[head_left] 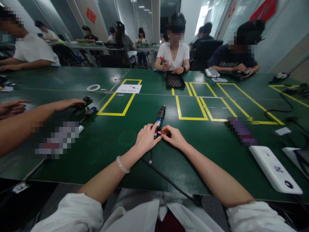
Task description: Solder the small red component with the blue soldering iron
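My left hand [146,139] and my right hand [174,136] meet at the middle of the green table [108,141]. Both pinch the near end of a slim black tool [159,118] with a blue band and a red part near my fingertips. The tool lies on the table and points away from me. The fingers of each hand are closed round its near end. A pale bracelet [122,164] sits on my left wrist. A black cable [166,180] runs from under my hands toward my lap.
Yellow tape rectangles [193,106] mark the table ahead. A black tray [175,81] lies before the person opposite. A neighbour's arm [36,119] reaches in from the left near small black parts [88,106]. White devices [274,169] lie right; a white ring [93,87] lies far left.
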The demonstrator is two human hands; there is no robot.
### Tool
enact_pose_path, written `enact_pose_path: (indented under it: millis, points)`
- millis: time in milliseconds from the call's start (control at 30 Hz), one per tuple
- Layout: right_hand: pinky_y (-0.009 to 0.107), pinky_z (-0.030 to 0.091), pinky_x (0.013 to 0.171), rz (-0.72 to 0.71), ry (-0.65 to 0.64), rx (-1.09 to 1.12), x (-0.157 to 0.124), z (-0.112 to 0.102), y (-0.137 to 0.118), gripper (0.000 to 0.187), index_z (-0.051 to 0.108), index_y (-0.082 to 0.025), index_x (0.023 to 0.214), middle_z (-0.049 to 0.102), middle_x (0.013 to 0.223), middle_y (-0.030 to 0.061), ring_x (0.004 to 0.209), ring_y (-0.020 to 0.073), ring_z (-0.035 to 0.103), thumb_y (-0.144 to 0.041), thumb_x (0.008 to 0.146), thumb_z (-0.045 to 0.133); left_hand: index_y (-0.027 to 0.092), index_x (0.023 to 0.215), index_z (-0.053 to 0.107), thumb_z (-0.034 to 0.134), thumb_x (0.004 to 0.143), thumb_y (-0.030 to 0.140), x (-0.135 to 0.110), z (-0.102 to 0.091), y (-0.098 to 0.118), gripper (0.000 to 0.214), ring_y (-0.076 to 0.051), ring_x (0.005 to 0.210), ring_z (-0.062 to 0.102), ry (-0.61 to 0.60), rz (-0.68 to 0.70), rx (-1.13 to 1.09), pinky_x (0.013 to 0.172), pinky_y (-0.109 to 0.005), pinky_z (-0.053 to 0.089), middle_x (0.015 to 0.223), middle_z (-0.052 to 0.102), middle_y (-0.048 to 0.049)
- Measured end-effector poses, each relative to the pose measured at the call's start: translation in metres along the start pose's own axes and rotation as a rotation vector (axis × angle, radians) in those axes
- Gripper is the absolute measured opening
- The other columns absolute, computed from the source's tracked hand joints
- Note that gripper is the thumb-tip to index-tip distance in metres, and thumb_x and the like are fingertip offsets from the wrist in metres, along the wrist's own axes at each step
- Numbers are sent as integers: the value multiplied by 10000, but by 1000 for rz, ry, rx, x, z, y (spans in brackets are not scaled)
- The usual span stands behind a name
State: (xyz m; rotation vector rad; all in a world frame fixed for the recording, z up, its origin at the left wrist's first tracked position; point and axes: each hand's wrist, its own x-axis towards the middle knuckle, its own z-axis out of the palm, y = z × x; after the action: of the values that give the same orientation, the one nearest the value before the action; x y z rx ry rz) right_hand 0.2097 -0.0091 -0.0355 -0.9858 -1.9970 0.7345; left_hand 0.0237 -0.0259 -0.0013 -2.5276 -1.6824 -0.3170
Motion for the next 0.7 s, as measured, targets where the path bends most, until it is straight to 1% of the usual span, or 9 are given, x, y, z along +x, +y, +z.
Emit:
enact_pose_path:
  millis: [133, 267, 367, 500, 600, 700]
  points:
    - [292, 515, 749, -48, -44, 1, 0, -3, -8, 193, 574, -194, 1041, 661, 964, 40, 766, 146, 631, -225, 851, 585, 217, 1421, 358, 480, 898, 497, 3, 1, -2, 606, -253, 1005, 523, -5, -30, -4, 795, -339, 437, 1163, 537, -109]
    - [308, 512, 792, -80, -101, 2, -1, -5, -13, 278, 568, -188, 1102, 643, 1035, 58, 838, 161, 627, -200, 827, 607, 227, 1424, 350, 466, 906, 510, 6, -2, -5, 601, -247, 971, 531, -22, -35, 12, 742, -317, 436, 1136, 535, -109]
    - [319, 508, 813, -78, -105, 5, -1, -3, -12, 309, 559, -191, 1129, 629, 1073, 67, 861, 167, 623, -190, 824, 608, 221, 1430, 339, 478, 906, 492, 7, -4, -6, 606, -247, 969, 526, -28, -27, 47, 748, -315, 436, 1125, 533, -116]
    - [319, 507, 807, -51, -92, 2, -2, -3, -9, 294, 550, -192, 1125, 629, 1051, 60, 842, 160, 620, -195, 835, 597, 211, 1427, 350, 478, 907, 488, 8, -2, -12, 602, -260, 981, 519, -15, -26, 81, 785, -336, 438, 1129, 533, -127]
    - [308, 505, 796, -29, -79, 4, -3, -5, -6, 271, 546, -190, 1113, 630, 1026, 55, 819, 150, 618, -199, 846, 587, 206, 1433, 346, 470, 908, 497, 10, 1, -25, 613, -280, 1003, 518, -8, -67, 93, 809, -357, 435, 1152, 530, -141]
    - [299, 502, 788, -17, -69, 6, -3, -6, -5, 249, 549, -189, 1104, 634, 1010, 52, 809, 144, 618, -198, 856, 575, 203, 1443, 337, 442, 912, 508, 15, 2, -49, 621, -298, 1021, 520, -19, -142, 106, 821, -375, 435, 1196, 520, -156]
